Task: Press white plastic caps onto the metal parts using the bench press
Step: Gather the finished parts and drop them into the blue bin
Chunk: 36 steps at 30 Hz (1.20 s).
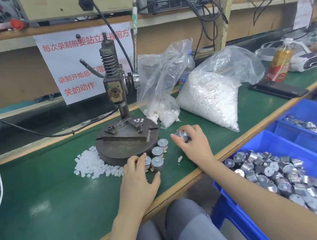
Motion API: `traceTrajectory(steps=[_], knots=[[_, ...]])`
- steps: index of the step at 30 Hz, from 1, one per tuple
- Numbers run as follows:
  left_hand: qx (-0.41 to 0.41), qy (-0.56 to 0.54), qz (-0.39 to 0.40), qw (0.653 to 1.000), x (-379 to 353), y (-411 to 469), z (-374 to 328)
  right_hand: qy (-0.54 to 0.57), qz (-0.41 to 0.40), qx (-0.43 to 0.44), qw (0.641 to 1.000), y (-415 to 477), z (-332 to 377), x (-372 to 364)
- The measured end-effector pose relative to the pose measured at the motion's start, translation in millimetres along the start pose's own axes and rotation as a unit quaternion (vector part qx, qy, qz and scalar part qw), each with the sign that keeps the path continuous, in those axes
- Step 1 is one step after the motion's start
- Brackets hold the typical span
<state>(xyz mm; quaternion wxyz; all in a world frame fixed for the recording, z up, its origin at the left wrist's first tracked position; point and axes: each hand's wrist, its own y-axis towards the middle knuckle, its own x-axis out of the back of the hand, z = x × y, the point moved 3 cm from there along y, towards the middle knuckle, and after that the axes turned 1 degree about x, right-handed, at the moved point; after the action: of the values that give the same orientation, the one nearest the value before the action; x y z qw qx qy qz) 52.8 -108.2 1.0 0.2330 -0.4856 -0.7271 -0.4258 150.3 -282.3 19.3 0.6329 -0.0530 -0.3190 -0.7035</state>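
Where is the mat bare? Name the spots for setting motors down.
Widest bare patch: green mat between the white cap pile, the left hand and the table's front edge. A narrower strip lies between the right hand, holding a motor, and the big cap bag. Crowded: in front of the press base, with standing motors.

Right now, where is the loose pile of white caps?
In the head view, the white caps lie piled on the green mat against the left side of the bench press base, just left of the left hand.
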Motion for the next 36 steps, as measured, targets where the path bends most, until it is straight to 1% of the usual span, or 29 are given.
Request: traceTrajectory(steps=[2,4,6,8,12,13,16,19,21,24,26,29,31,33,36], knots=[[-0.001,0.009,0.013,1.000,-2,1,-2,0.023,-0.013,-0.013,1.000,0,1,3],[-0.007,0.014,0.015,1.000,-3,3,-3,0.076,-0.055,-0.035,0.995,-4,2,10],[-0.017,0.011,0.009,1.000,-4,3,-3,0.139,-0.108,-0.063,0.982,-11,-2,22],[-0.029,0.013,0.002,0.999,-5,5,-4,0.168,-0.147,-0.071,0.972,-21,-11,38],[-0.063,0.069,-0.021,0.995,-8,14,-14,0.238,-0.214,-0.107,0.942,-37,-39,84],[-0.072,0.085,-0.026,0.993,-8,15,-18,0.234,-0.232,-0.122,0.936,-39,-50,97],[-0.108,0.122,-0.042,0.986,-10,18,-28,0.167,-0.269,-0.164,0.934,-45,-86,134],[-0.149,0.138,-0.051,0.978,-12,22,-36,0.080,-0.273,-0.186,0.940,-50,-122,163],[-0.162,0.152,-0.047,0.974,-15,25,-40,0.016,-0.264,-0.217,0.940,-52,-146,176],[-0.154,0.162,-0.042,0.974,-19,28,-43,-0.091,-0.226,-0.255,0.936,-50,-177,186],[-0.154,0.169,-0.043,0.973,-21,29,-43,-0.162,-0.178,-0.267,0.933,-47,-191,186],[-0.162,0.176,-0.051,0.970,-21,28,-43,-0.268,-0.085,-0.252,0.926,-38,-202,180],[-0.162,0.177,-0.054,0.969,-22,28,-43,-0.340,-0.028,-0.241,0.909,-32,-209,174],[-0.164,0.176,-0.061,0.969,-22,28,-42,-0.414,0.018,-0.240,0.878,-27,-219,168],[-0.165,0.173,-0.070,0.969,-23,27,-40,-0.473,0.083,-0.278,0.832,-21,-229,167]])
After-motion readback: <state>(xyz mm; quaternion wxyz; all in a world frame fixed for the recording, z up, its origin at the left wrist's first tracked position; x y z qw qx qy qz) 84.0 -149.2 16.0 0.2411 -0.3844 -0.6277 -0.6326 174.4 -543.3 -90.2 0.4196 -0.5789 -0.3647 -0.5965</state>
